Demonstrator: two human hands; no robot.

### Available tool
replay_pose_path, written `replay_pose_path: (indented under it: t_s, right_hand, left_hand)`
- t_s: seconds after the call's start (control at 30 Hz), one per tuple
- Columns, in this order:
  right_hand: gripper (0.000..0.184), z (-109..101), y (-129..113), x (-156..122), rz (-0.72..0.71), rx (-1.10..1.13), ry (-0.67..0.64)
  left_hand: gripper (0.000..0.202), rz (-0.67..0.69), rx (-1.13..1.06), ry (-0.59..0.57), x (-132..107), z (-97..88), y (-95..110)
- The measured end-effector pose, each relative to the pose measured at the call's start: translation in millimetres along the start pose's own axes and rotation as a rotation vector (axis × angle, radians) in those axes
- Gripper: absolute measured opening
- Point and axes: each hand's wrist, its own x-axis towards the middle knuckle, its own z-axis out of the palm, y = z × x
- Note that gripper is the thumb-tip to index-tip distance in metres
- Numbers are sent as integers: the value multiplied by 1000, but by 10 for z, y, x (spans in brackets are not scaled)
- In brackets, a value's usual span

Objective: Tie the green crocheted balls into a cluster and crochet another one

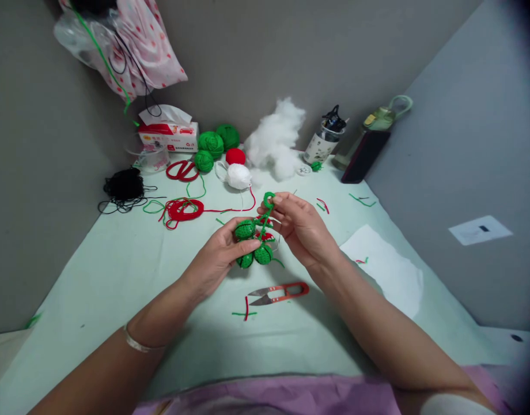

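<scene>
Several small green crocheted pieces (246,229) with dark lines hang together on green cords, red and white parts showing among them. My left hand (219,253) is closed around these pieces, its thumb lying across the front. At the top of the cords is a small green crocheted ring (269,200), pinched in the fingers of my right hand (303,225). Just below the hands, orange-handled thread snips (279,293) lie on the table, their blades pointing left. Beside the blades are a red yarn scrap (246,309) and a green one, crossed.
Red scissors (182,171), green yarn balls (211,144), a white yarn ball (239,176) and white stuffing (276,141) stand along the back. Red yarn (184,210) and black yarn (124,185) lie left. At right are a pen jar (323,144), a bottle (373,129) and white paper (383,271).
</scene>
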Motion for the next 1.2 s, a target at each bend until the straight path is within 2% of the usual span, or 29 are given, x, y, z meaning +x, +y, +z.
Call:
replay_pose_path:
  t_s: [0.1,0.27,0.43,0.6,0.67,0.73,0.87,0.93,1.03,1.2]
  right_hand:
    - [15,-17,26,27,39,41,31]
    - [19,-30,43,40,50,45,40]
    - [20,-31,42,30,30,21,56]
    - [19,-17,41,20,16,13,39]
    - [18,-9,46,16,6,16,42]
    - [19,0,62,6,3,12,51]
    - [20,48,127,-44,32,-5,63]
    - [21,95,166,-78,53,4,58]
    - [20,177,218,-125,84,36,56]
    - [18,271,286,-178,117,62,73]
  left_hand:
    - [52,18,-34,-8,7,29,22]
    - [58,30,4,-10,4,48,10]
    - [57,-77,-33,-1,-23,9,27]
    - [50,-44,-10,-37,-10,-6,15]
    - [49,22,48,6,3,0,-12]
    - [45,152,140,110,11,1,-43]
    - [11,469,481,334,-2,0,-73]
    - [9,560,653,373,-12,2,-72]
    - [10,611,799,388,-8,-7,-76]
    - [13,618,908,427,34,-69,-82]
